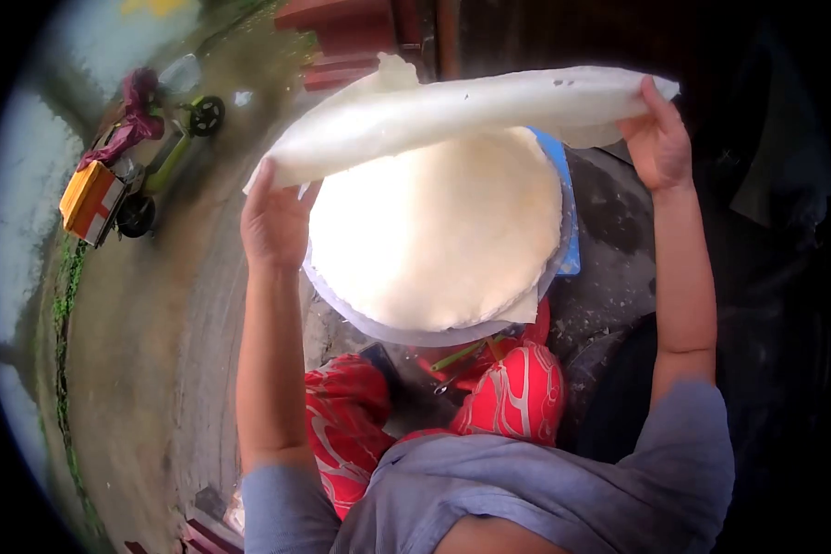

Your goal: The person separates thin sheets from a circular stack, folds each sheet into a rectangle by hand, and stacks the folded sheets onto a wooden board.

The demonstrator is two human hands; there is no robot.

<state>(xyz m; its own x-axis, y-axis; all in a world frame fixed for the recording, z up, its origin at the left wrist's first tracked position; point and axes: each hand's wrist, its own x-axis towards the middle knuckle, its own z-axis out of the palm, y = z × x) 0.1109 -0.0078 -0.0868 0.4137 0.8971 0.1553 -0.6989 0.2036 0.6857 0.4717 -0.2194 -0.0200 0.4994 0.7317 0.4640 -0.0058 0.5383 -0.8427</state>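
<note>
A thin, pale, flexible sheet (462, 108) is stretched between my two hands, raised above and beyond a round stack. My left hand (277, 217) pinches its left end, thumb on top. At its right end, my right hand (660, 138) grips the edge between thumb and fingers. Small dark specks or holes show near the sheet's right part. Below lies the stack of round, cream-coloured sheets (434, 231), its top brightly lit, on a round pale base. The fingers under the sheet are partly hidden.
A blue flat object (569, 249) sticks out right of the stack. Under the stack's near edge, a green-handled item (457, 355) lies between knees in red patterned trousers. A green scooter (166, 157) with an orange box (92, 201) stands at upper left, and reddish blocks (342, 28) at the top.
</note>
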